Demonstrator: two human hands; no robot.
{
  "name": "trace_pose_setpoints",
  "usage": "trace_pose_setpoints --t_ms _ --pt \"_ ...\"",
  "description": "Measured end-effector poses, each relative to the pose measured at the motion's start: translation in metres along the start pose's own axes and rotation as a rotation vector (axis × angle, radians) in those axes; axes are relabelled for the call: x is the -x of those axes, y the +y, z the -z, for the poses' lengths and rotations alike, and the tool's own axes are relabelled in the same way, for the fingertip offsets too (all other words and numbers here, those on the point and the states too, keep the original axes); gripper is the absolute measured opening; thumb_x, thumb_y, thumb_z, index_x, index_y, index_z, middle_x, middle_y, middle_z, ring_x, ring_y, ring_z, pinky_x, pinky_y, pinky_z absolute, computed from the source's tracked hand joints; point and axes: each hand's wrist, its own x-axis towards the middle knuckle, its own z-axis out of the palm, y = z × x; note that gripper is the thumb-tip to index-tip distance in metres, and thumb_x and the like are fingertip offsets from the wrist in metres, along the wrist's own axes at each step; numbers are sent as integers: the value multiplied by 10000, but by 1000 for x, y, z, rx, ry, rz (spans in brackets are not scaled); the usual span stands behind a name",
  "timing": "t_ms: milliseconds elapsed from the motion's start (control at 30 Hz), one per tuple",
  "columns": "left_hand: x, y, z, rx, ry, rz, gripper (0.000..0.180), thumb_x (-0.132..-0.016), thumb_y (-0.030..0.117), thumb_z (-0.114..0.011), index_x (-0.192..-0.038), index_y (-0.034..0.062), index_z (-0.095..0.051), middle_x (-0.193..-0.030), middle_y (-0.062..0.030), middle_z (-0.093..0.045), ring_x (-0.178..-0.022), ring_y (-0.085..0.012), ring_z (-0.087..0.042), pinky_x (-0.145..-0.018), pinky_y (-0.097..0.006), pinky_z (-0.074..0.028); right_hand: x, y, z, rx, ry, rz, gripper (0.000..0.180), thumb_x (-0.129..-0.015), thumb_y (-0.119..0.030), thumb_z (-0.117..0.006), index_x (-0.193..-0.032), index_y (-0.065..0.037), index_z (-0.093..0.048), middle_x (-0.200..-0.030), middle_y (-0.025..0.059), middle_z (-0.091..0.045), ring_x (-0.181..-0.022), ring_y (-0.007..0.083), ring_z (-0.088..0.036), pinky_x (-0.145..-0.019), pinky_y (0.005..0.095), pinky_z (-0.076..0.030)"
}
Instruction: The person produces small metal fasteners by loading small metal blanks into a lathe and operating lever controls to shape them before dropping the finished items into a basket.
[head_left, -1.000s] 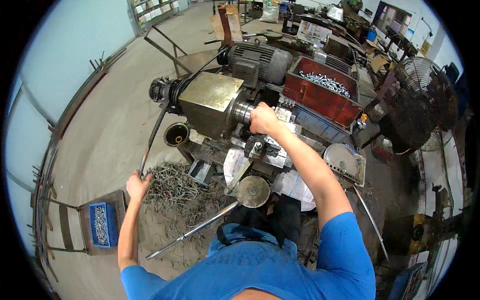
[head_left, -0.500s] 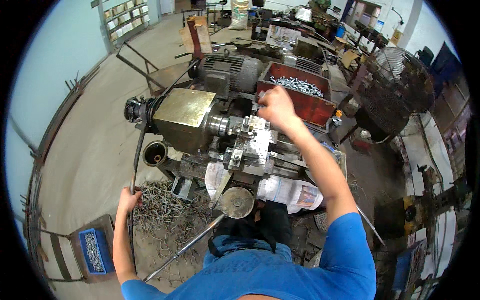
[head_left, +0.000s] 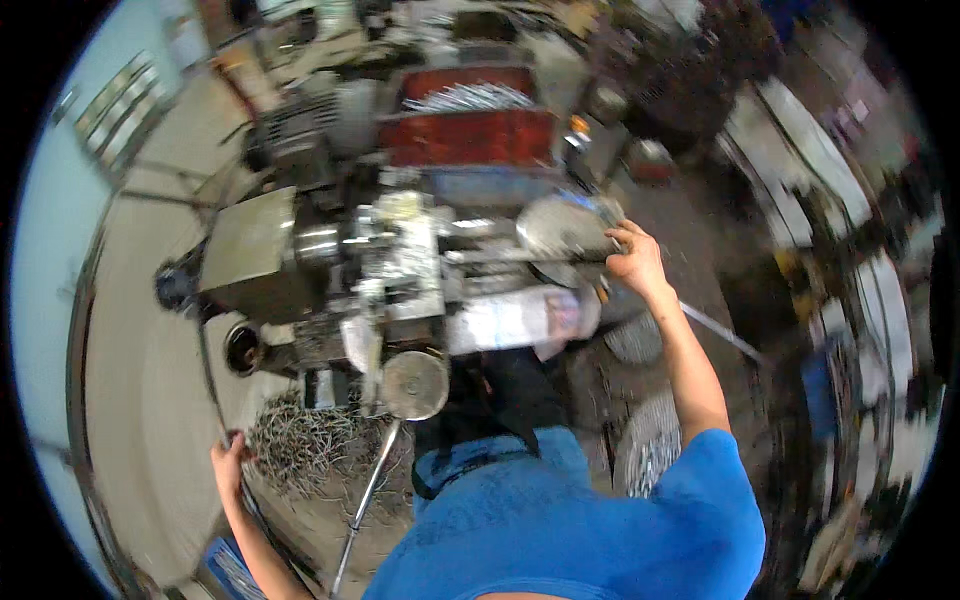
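I stand at a small metal lathe-like machine [head_left: 390,270] with a brass-coloured housing [head_left: 250,255] on its left. My right hand [head_left: 632,262] grips the rim of a round grey handwheel [head_left: 560,228] at the machine's right end. My left hand [head_left: 228,462] hangs low on the left, closed around a thin dark curved rod [head_left: 205,370] that rises toward the machine. The picture is blurred by head motion.
A red bin [head_left: 470,125] of shiny metal parts stands behind the machine. A heap of metal swarf [head_left: 300,450] lies on the floor beside my left hand. A round disc on a long lever [head_left: 412,385] sticks out toward me. Cluttered benches line the right side.
My right hand left the middle of the machine and swung right to the handwheel. My head turned, so the machine shifted left in view. The left hand stays on the rod.
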Motion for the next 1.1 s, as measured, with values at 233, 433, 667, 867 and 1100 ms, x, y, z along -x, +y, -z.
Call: trace_pose_setpoints --t_ms 233,433,667,867,1100 --pt "-20 -28 25 83 -255 105 371 -886 266 -585 -1110 -23 -531 -694 -67 -577 -598 -153 -566 -616 -301 -509 214 141 51 121 24 -598 388 -580 -210 -625 -931 -58 -689 -993 191 -634 -919 319 -617 -840 369 -481" --pt "-39 -6 3 43 -236 130 339 -862 285 -628 -1072 22 -586 -664 -46 -585 -595 -162 -572 -587 -312 -502 371 188 31 336 -178 -967 253 -625 -235 -614 -826 -118 -713 -885 180 -654 -863 306 -634 -803 372 -505" --pt "-25 -34 28 107 -76 130 272 -840 222 -636 -961 -14 -576 -614 -68 -531 -550 -163 -551 -524 -321 -494 357 247 -21 506 -439 -911 206 -672 -274 -612 -774 -115 -694 -829 149 -656 -791 295 -636 -722 412 -514" --pt "-16 -17 10 -21 62 -62 286 -807 219 -652 -853 -48 -559 -590 -82 -555 -484 -163 -565 -463 -299 -466 361 259 -39 548 -406 -990 400 -651 -401 -674 -872 -68 -694 -915 151 -668 -897 281 -643 -785 378 -513" --pt "79 65 -41 -1078 341 -256 447 -738 219 -677 -1062 -72 -574 -821 -279 -615 -829 -430 -598 -733 -417 -492 326 221 -14 254 64 -590 244 -564 -228 -659 -711 -36 -690 -650 176 -630 -689 317 -642 -692 386 -519"
